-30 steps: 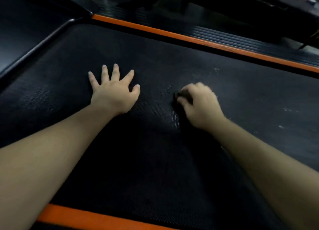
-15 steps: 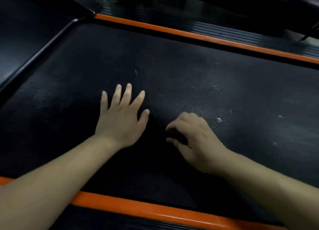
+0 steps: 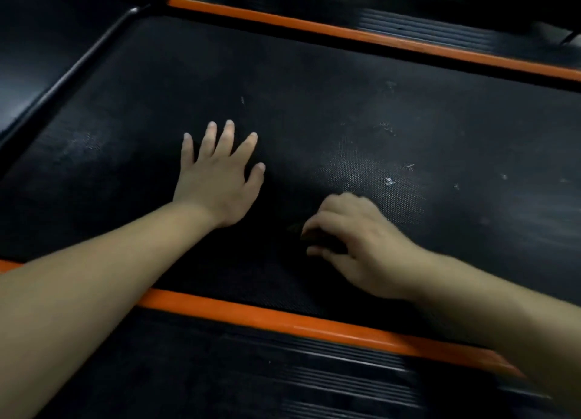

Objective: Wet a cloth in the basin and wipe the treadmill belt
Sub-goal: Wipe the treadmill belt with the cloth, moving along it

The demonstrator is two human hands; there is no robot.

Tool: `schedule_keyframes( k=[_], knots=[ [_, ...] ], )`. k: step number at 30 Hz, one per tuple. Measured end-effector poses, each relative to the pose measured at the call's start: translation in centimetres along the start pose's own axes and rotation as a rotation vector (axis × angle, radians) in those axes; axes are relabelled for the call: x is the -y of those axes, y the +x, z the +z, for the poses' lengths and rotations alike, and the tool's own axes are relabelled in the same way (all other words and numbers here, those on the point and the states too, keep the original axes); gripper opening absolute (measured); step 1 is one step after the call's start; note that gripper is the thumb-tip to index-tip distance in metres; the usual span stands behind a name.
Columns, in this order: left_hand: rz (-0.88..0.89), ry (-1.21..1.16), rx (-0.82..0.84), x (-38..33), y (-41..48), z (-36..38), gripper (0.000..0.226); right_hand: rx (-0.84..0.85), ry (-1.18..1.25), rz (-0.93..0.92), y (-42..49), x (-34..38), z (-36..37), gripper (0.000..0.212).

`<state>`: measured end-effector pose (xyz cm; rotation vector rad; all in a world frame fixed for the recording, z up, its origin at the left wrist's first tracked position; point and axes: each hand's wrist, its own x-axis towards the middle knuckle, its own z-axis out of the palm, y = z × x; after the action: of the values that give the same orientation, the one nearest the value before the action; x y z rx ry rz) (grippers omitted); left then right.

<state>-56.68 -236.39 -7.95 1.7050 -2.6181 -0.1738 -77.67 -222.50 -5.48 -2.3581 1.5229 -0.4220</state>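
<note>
Head view: the cloth (image 3: 319,238) is a small dark wad, hard to tell from the black surface under it. It lies on the belt (image 3: 314,88) in the near middle, close to the near edge. The right hand (image 3: 364,245) covers most of it, fingers curled over the top and thumb tucked beneath, grasping the cloth and holding it against the belt. The hand is slightly blurred.

Just to its left and a little farther out, the left hand (image 3: 217,179) lies flat on the belt, palm down, fingers straight and spread, holding nothing. The two hands are near each other but not touching. Both forearms are bare and reach in from the bottom corners.

The belt is black with a fine dotted texture. Small white specks (image 3: 390,180) and pale smudges sit beyond and to the right of the right hand.

An orange strip (image 3: 283,319) borders the belt's near side, with a ribbed black rail (image 3: 330,374) outside it. A second orange strip (image 3: 377,39) runs along the far side. A black bar (image 3: 78,63) crosses the belt's left end.
</note>
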Motion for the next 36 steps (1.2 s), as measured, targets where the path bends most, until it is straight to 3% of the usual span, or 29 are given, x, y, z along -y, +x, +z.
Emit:
schedule_keyframes(
  k=[5, 11, 15, 17, 22, 24, 29, 34, 36],
  knots=[
    [-0.036, -0.009, 0.079, -1.0, -1.5, -0.4, 0.065, -0.156, -0.008, 0.169, -0.3, -2.1, -0.1, 0.031],
    [-0.105, -0.027, 0.118, -3.2, -2.9, -0.3, 0.067, 0.096, 0.098, -0.022, -3.8, 0.3, -0.7, 0.022],
    [-0.090, -0.034, 0.120, -3.1, -3.3, -0.4, 0.066, -0.126, -0.003, 0.106, -3.0, -3.4, -1.4, 0.030],
    [-0.090, -0.029, 0.125, -3.2, -3.5, -0.3, 0.066, -0.155, 0.024, 0.164, -2.9, -3.6, -1.5, 0.030],
    [-0.135, -0.045, 0.140, -4.1, -3.6, -0.7, 0.065, 0.078, 0.027, -0.025, -6.0, -0.8, -1.5, 0.024],
    [-0.140, -0.081, 0.138, -4.5, -3.6, -0.8, 0.064, 0.020, -0.067, -0.030, -6.2, -2.6, -2.0, 0.028],
    [-0.117, -0.078, 0.137, -5.5, -4.2, -0.2, 0.062, -0.195, -0.133, 0.186, -5.7, -5.9, -2.2, 0.038],
    [-0.040, -0.105, 0.087, -6.9, -2.6, -0.5, 0.061, -0.094, -0.095, 0.037, -7.4, -4.6, -1.6, 0.032],
    [0.033, -0.126, 0.060, -7.6, -1.5, -0.6, 0.060, -0.163, -0.134, 0.052, -6.6, -6.7, -1.7, 0.032]
  ],
)
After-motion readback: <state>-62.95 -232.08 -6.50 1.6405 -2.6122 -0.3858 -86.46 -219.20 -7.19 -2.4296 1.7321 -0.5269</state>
